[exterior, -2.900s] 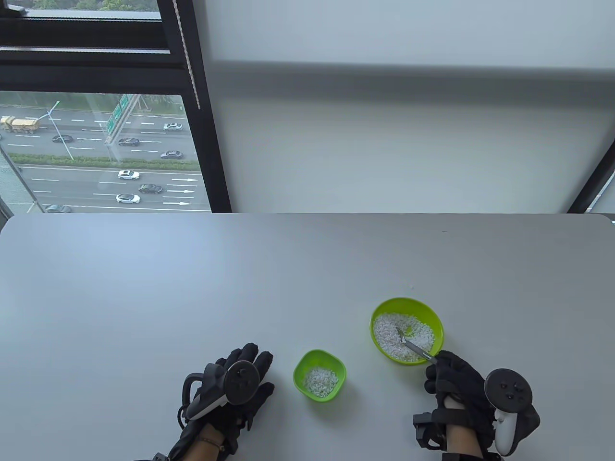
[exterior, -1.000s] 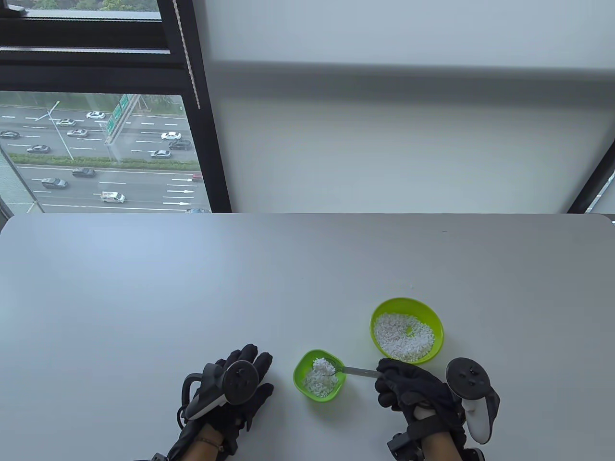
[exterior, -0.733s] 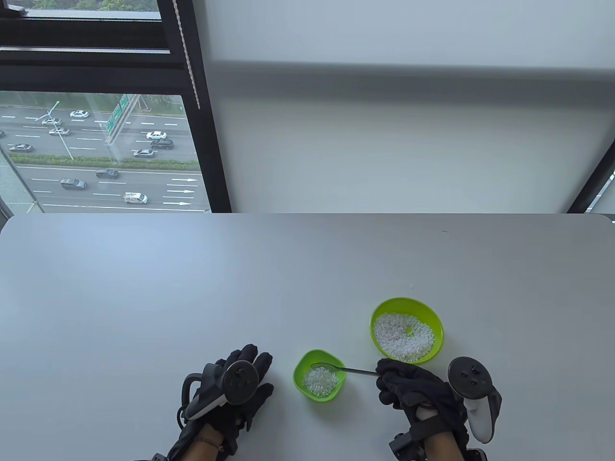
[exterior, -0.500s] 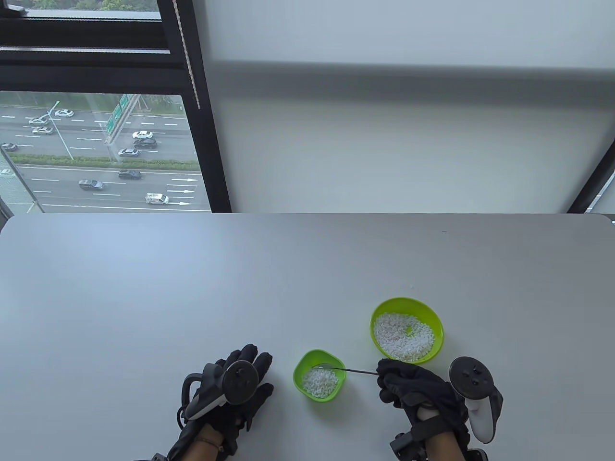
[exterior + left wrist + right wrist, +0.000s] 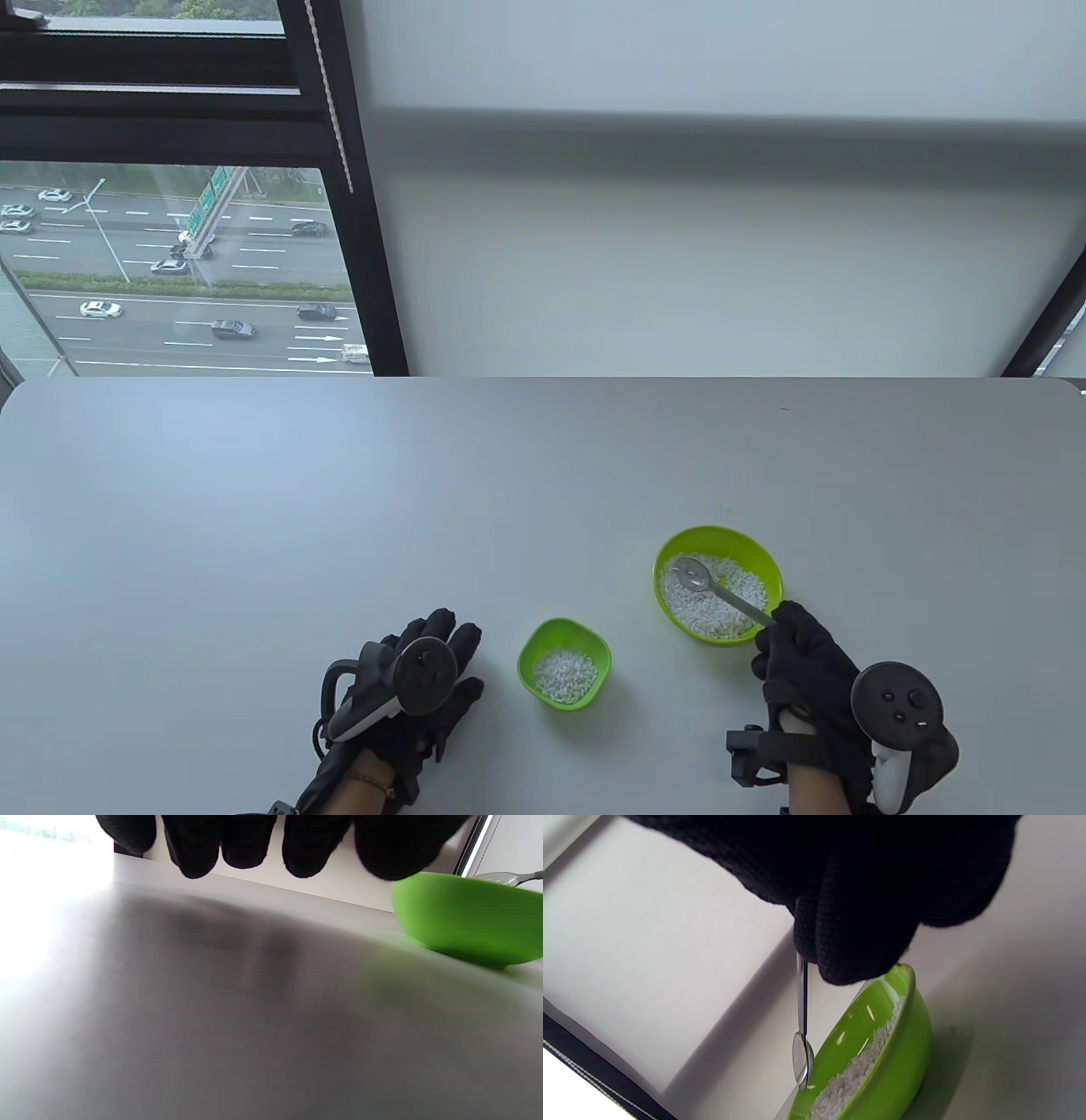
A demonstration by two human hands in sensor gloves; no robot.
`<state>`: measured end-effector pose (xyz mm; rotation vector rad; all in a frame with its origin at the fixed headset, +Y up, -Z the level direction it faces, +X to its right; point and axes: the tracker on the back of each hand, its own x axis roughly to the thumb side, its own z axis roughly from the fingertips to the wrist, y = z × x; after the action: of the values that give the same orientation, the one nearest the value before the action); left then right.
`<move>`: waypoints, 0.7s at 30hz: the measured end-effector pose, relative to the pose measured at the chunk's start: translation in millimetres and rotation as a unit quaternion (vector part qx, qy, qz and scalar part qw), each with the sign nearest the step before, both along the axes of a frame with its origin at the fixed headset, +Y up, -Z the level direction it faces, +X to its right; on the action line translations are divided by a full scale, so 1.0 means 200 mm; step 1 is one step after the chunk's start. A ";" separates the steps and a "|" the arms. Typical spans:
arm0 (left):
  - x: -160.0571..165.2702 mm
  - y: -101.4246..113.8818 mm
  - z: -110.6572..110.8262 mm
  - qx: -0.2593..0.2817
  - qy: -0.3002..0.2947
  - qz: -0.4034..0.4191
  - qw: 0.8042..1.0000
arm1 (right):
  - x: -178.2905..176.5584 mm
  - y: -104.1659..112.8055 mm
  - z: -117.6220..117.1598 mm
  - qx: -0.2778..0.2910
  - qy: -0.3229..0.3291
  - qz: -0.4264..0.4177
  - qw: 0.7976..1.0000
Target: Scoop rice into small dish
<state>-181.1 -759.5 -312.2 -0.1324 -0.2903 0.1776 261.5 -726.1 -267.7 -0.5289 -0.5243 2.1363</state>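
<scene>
while the right hand (image 5: pixel 806 666) is pinching the spoon (image 5: pixel 717 590) over the rice (image 5: pixel 721 598) in the big bowl (image 5: pixel 768 564), the left hand (image 5: pixel 416 688) is lying flat, fingers spread, beside the small dish (image 5: pixel 585 632).

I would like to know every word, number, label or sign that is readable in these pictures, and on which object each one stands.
No text can be read.
Green road sign outside the window: too small and blurred to read.
Road arrows: markings only, no letters.
Large bowl, small dish, spoon, trackers: no lettering visible.
</scene>
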 end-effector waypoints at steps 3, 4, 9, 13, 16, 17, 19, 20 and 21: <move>0.00 0.00 0.00 0.000 0.000 -0.001 1.000 | 0.02 0.00 0.01 -0.004 -0.033 0.050 0.998; 0.00 0.00 0.00 0.000 0.001 -0.001 1.000 | 0.02 0.00 0.01 -0.006 -0.038 0.063 0.997; 0.00 0.00 0.00 -0.001 0.001 -0.001 1.000 | -0.02 0.01 0.00 -0.028 -0.048 0.138 0.989; 0.00 0.00 0.00 -0.001 0.001 0.000 1.000 | -0.04 0.02 -0.01 -0.051 -0.039 0.170 0.983; 0.00 0.00 0.00 -0.001 0.000 -0.001 1.000 | -0.04 0.02 -0.01 -0.052 -0.032 0.152 0.986; 0.00 0.00 0.00 -0.001 0.000 -0.001 1.000 | -0.03 0.02 -0.01 -0.053 -0.028 0.138 0.989; 0.00 0.00 0.00 -0.002 0.001 0.000 1.000 | -0.01 0.00 -0.02 -0.061 -0.015 0.087 0.994; 0.00 0.00 0.00 -0.001 0.001 -0.001 1.000 | 0.00 -0.02 -0.02 -0.066 -0.005 0.058 0.996; 0.00 0.00 0.00 0.000 0.001 -0.001 1.000 | 0.01 -0.03 -0.02 -0.072 0.000 0.044 0.996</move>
<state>-180.8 -759.1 -311.8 -0.1323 -0.2873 0.1757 263.0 -731.6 -272.4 -0.5961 -0.4028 2.2696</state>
